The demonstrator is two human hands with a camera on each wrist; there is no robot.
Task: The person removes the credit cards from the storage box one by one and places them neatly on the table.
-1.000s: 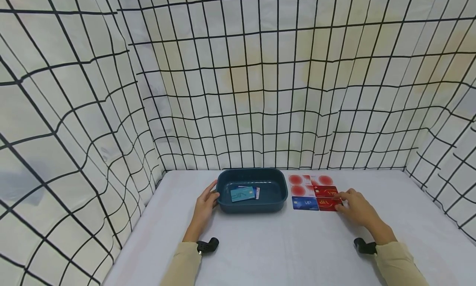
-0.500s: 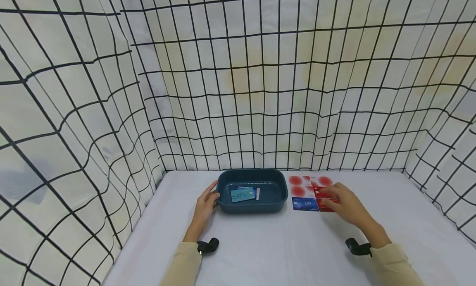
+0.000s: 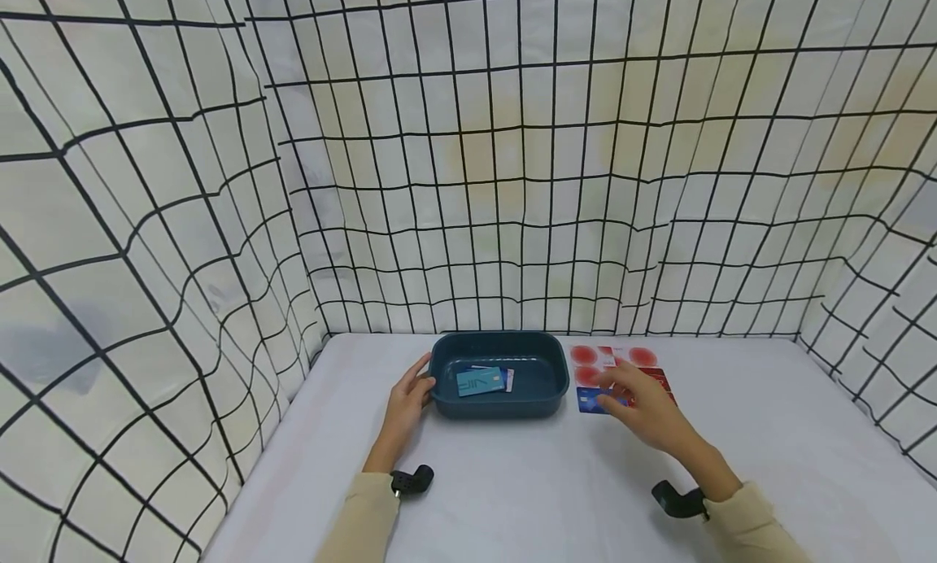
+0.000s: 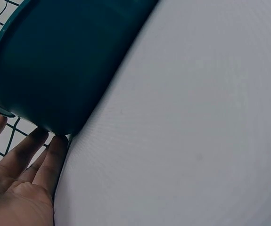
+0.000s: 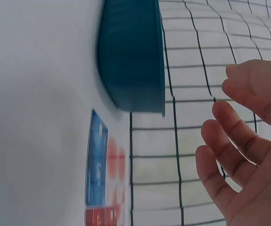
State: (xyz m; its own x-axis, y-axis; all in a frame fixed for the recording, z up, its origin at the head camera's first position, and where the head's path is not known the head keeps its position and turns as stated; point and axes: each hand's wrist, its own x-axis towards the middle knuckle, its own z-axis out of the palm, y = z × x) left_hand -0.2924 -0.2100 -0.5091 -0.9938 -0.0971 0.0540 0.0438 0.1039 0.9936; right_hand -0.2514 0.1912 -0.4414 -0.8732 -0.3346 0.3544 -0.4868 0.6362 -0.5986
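My left hand point(image 3: 405, 402) rests its fingertips against the left end of a dark teal plastic tray point(image 3: 505, 409). In the left wrist view its fingers point(image 4: 26, 149) are extended and touch the tray's outer wall point(image 4: 55, 70). A light teal card point(image 3: 479, 381) lies in the tray, overlapping other cards beneath it. Right of the tray, my right hand point(image 3: 650, 408) hovers over laid-out cards, partly hiding a blue VIP card point(image 3: 590, 400) and red cards point(image 3: 661, 379). The right wrist view shows nothing between its loosely bent fingers point(image 5: 222, 162).
Cards with red circles point(image 3: 583, 354) lie in the back row beside the tray. White cloth point(image 3: 542, 490) covers the table, and a black net point(image 3: 468, 221) in front of white sheeting stands along its back and left. Each wrist wears a black camera point(image 3: 681, 499).
My right hand has moved left from the red cards towards the blue VIP card and the tray. The left hand, tray and cards appear unmoved.
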